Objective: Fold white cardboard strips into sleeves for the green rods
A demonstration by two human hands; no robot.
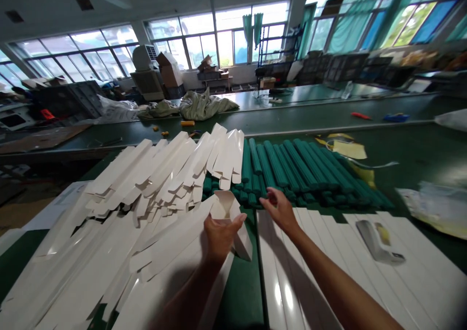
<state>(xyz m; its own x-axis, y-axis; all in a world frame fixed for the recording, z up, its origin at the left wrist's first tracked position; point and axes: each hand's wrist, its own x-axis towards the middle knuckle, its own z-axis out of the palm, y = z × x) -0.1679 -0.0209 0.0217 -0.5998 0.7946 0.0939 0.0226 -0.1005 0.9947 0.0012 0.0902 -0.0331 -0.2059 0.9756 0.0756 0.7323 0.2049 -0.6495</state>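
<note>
My left hand (219, 235) grips a long white carton (228, 208) whose end flaps stand open, holding it over the green table. My right hand (279, 208) reaches forward with its fingers apart, holding nothing, just short of a pile of green rolled items (292, 169). A heap of flat white carton blanks (156, 174) lies to the left. Closed white cartons (328, 252) lie side by side in a row under my right arm.
A tape dispenser (379, 240) rests on the row of cartons at the right. Yellow paper scraps (348, 149) and a plastic bag (434, 206) lie further right. Behind is another long green table (310, 116) with cloth and small tools.
</note>
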